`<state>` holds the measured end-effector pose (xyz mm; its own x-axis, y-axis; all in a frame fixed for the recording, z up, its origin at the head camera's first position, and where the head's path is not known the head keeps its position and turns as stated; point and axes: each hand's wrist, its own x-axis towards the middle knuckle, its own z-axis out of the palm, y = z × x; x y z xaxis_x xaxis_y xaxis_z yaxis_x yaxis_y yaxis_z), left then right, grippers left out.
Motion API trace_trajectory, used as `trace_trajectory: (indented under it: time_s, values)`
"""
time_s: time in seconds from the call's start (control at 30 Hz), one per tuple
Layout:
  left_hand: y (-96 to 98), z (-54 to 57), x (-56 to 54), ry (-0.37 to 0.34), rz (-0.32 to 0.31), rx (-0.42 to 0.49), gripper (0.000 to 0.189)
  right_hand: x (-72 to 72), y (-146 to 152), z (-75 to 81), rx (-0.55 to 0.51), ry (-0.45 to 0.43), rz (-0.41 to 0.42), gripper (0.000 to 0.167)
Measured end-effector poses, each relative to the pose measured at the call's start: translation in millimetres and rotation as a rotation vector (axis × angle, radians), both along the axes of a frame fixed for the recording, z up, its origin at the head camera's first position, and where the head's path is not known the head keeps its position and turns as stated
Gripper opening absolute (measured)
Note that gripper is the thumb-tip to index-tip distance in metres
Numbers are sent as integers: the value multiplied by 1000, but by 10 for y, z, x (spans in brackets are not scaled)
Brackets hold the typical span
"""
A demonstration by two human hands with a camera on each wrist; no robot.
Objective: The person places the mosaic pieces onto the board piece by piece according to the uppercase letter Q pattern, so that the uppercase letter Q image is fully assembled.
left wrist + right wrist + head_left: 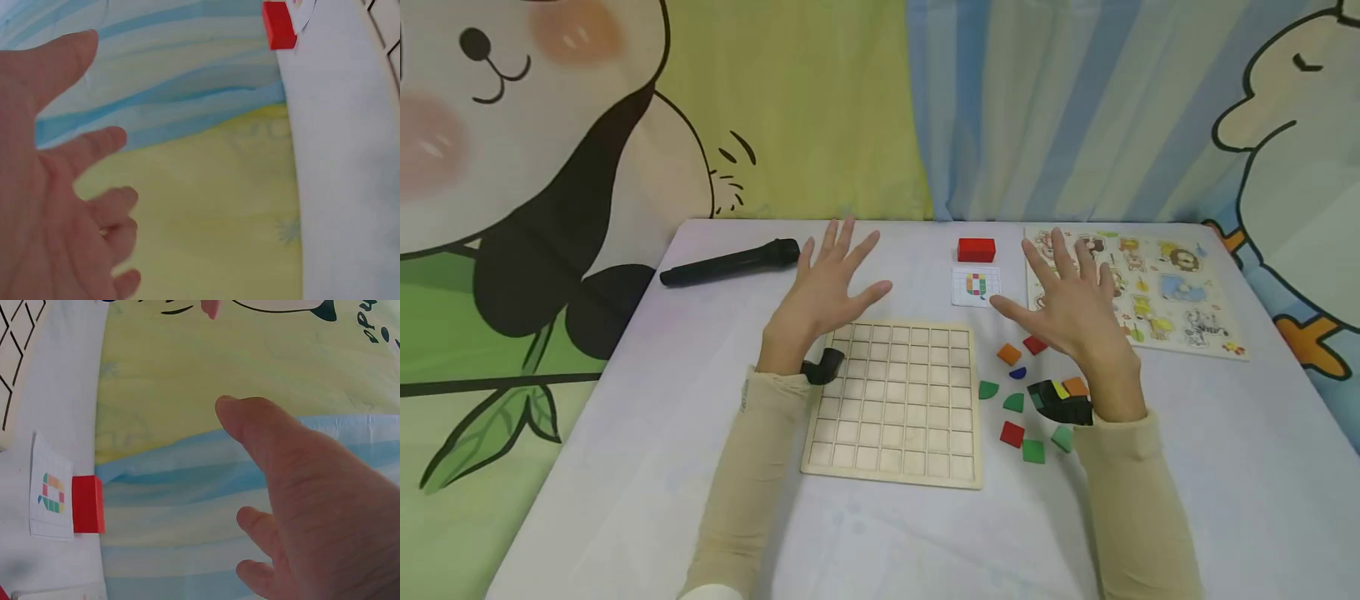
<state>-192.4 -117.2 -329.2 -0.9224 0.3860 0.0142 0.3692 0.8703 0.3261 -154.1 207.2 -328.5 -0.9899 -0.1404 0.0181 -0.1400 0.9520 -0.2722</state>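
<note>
Colored tiles (1013,402) are lying loose beside the gridded board (892,414); your left hand (820,293) and right hand (1072,315) are hovering empty, fingers (864,250) spread, so you should be pinching edges lightly.

The left arm (747,483) and the right arm (1138,508) both reach forward. The left hand (823,292) and the right hand (1071,308) are up, well apart, with fingers (862,252) and thumbs (1013,312) stretched out wide.

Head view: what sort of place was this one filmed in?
Probably a children's play or learning area, perhaps staged: a backdrop with large cartoon animals, a picture board of animals, and a wooden grid board with small coloured pieces beside it.
</note>
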Motion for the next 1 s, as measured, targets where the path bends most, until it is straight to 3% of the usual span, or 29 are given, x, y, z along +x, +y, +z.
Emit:
trace_trajectory:
  time_s: [0.2,0.33,0.47,0.7,0.87,1.0]
  values:
    - [109,-256,134,41,-188,36,62,72,39,-144,-102,-48,74,88]
    - [46,-451,267,55,-275,28,53,176,138,-300,-177,-66,118,82]
    - [-238,-624,391,-67,-261,46,57,326,275,-424,-193,-78,117,75]
    - [-781,-906,629,-274,-223,91,83,598,512,-669,-128,-151,103,61]
    - [-866,-935,656,-395,-250,103,98,745,630,-815,-123,-158,124,50]
    - [-834,-950,614,-408,-287,112,105,817,684,-838,-124,-169,115,43]
